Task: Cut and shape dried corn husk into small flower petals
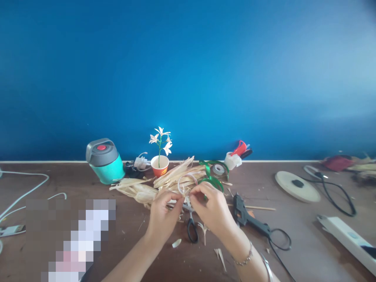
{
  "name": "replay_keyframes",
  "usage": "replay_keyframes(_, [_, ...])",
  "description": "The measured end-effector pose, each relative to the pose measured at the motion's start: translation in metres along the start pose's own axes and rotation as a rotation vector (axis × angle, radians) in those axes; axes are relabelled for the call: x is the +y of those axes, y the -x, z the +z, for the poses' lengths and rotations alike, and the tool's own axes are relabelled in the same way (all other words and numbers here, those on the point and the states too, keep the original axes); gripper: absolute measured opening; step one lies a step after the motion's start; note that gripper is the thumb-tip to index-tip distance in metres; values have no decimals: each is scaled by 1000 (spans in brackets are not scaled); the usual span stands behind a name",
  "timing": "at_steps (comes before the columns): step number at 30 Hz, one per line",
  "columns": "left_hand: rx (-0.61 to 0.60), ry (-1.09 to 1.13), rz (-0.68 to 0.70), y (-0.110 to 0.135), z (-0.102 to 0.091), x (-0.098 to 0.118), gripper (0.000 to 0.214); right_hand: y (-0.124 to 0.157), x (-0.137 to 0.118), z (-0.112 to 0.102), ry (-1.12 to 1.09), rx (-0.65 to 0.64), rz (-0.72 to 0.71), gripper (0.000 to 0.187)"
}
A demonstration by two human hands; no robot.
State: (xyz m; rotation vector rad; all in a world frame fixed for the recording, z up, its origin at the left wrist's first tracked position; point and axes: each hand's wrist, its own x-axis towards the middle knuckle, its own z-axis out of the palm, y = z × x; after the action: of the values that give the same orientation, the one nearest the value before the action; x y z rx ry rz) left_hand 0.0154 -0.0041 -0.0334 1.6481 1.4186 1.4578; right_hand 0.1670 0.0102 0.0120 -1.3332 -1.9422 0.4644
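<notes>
My left hand and my right hand meet above the table, thumb and finger pinched on each. A small pale strip, apparently corn husk, shows between the fingertips; its far end is hard to make out. Scissors with black handles lie below, their blades partly hidden by the hands. Just behind the hands spreads a heap of dried corn husks, with a white ring-shaped item in front of it. Small husk scraps are scattered close to my right wrist.
A black glue gun with its cord lies right of my right hand. Behind stand a paper cup holding white flowers, a teal jar, green ribbon and a tape roll. A round lid lies farther right.
</notes>
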Motion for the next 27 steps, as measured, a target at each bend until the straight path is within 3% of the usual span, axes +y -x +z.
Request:
replay_keyframes(6, [31, -78, -4, 1, 1, 1, 16, 2, -6, 2, 53, 132, -120, 7])
replay_keyframes(12, [7, -136, 45, 1, 1, 3, 17, 5, -6, 11, 128, 178, -240, 10])
replay_keyframes(22, [2, -241, 136, 5, 3, -1, 17, 8, -8, 18, 129, 252, -186, 12])
replay_keyframes(27, [28, -142, 36, 2, 3, 1, 16, 5, -3, 12, 36, 272, -131, 8])
